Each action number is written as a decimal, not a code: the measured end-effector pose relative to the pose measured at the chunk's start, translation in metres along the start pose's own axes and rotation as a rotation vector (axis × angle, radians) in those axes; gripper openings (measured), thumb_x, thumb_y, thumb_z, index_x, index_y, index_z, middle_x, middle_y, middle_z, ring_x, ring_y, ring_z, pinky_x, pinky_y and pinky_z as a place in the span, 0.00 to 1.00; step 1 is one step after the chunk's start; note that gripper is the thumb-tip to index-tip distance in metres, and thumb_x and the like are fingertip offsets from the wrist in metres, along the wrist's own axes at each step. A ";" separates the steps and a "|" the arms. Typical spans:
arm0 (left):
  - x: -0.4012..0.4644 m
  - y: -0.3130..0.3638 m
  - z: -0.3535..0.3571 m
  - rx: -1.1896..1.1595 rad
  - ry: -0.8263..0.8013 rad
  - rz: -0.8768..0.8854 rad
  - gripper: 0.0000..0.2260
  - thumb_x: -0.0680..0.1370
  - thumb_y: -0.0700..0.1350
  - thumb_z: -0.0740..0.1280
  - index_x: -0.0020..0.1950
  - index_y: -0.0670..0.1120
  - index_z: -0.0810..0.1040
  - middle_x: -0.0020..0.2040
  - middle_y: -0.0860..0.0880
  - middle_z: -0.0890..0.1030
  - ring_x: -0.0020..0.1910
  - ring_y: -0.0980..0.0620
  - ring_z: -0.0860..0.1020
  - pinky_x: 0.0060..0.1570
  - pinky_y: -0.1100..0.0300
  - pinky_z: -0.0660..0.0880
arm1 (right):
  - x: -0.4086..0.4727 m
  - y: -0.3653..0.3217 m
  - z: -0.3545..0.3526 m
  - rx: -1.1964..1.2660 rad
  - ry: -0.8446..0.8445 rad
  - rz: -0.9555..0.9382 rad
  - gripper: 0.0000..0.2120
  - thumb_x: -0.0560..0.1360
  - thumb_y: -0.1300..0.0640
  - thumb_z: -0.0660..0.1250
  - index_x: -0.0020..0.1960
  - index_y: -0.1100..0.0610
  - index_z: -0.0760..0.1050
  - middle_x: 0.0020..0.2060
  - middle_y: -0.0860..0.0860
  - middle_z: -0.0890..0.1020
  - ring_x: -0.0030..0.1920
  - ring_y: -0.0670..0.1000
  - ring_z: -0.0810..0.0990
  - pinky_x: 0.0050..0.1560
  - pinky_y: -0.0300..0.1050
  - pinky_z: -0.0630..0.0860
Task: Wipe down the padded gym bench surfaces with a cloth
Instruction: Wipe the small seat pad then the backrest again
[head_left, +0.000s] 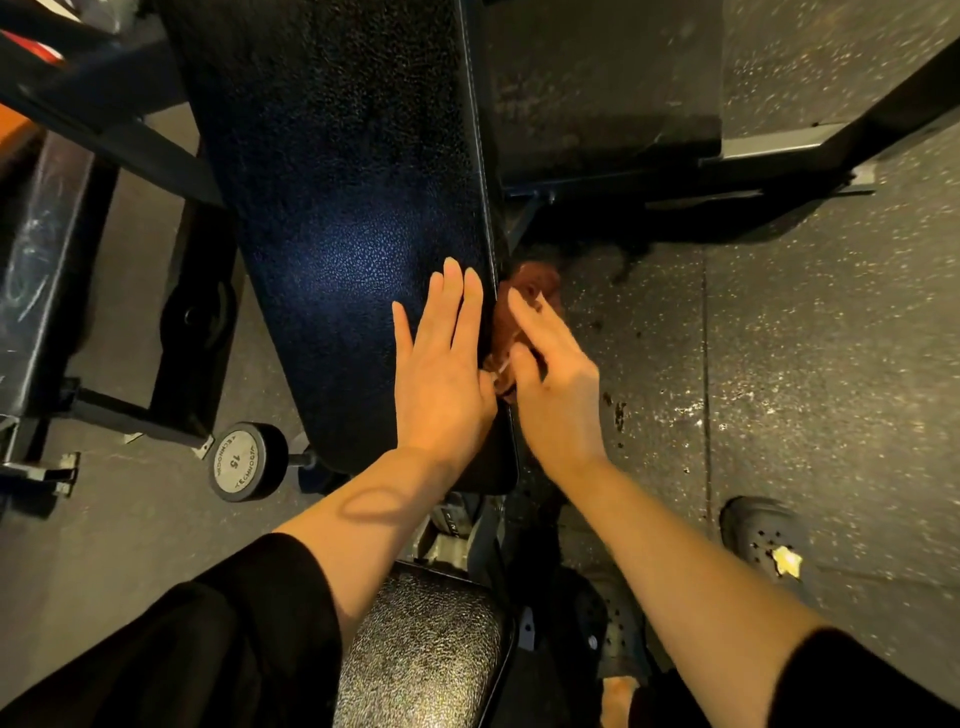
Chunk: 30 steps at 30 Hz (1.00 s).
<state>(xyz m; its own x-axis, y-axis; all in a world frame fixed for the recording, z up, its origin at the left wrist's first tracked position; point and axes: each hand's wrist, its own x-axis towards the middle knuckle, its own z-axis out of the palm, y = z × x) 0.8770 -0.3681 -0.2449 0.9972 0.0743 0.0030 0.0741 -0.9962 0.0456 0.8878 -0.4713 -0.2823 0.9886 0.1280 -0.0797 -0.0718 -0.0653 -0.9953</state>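
Speckled dark rubber floor (805, 338) spreads under everything, lit warm from above. Nearest the viewer, below both wrists, sits the seat pad (421, 644) of the bench, its black vinyl grained and shiny, with a grey clog (761, 530) off to the right of the right arm. Past that, the left hand (441, 364) lies flat on the long back pad (337, 208), fingers straight and together, close to the pad's right edge. Just beside it, off that edge, the right hand (550, 369) makes the grip: thumb and curled fingers pinch a reddish-brown cloth (524, 301) against the side of the pad, the index finger stretched out along it. The cloth bunches ahead of the grip, hanging beside the stitched seam, and touches the left hand's thumb side. Left of the left wrist a dumbbell (244, 462) marked 15 rests on the floor. Beyond the grip, dark frame bars (779, 156) cross the floor.
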 end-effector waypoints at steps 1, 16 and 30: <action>0.000 0.000 0.000 -0.015 0.009 -0.001 0.38 0.70 0.36 0.64 0.78 0.43 0.51 0.79 0.44 0.50 0.77 0.48 0.47 0.73 0.47 0.38 | 0.012 0.001 -0.003 0.029 0.003 0.045 0.22 0.77 0.69 0.60 0.70 0.58 0.69 0.68 0.53 0.73 0.69 0.45 0.68 0.73 0.43 0.62; 0.000 -0.003 -0.007 -0.047 0.014 0.024 0.39 0.69 0.32 0.64 0.78 0.44 0.52 0.79 0.47 0.51 0.77 0.50 0.47 0.73 0.51 0.33 | 0.043 -0.035 0.003 -0.016 0.133 0.033 0.23 0.73 0.70 0.64 0.67 0.56 0.72 0.61 0.52 0.74 0.61 0.45 0.72 0.64 0.31 0.66; 0.061 -0.023 -0.048 -0.186 0.284 0.108 0.29 0.71 0.31 0.65 0.72 0.41 0.66 0.71 0.44 0.69 0.71 0.49 0.64 0.75 0.47 0.45 | 0.095 -0.084 0.005 0.034 0.082 -0.025 0.26 0.76 0.70 0.61 0.71 0.53 0.68 0.67 0.49 0.73 0.67 0.43 0.69 0.70 0.37 0.63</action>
<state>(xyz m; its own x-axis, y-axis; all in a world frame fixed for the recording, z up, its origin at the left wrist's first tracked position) 0.9355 -0.3389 -0.1979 0.9557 0.0051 0.2944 -0.0597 -0.9757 0.2107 0.9875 -0.4488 -0.2069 0.9976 0.0471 -0.0514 -0.0500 -0.0294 -0.9983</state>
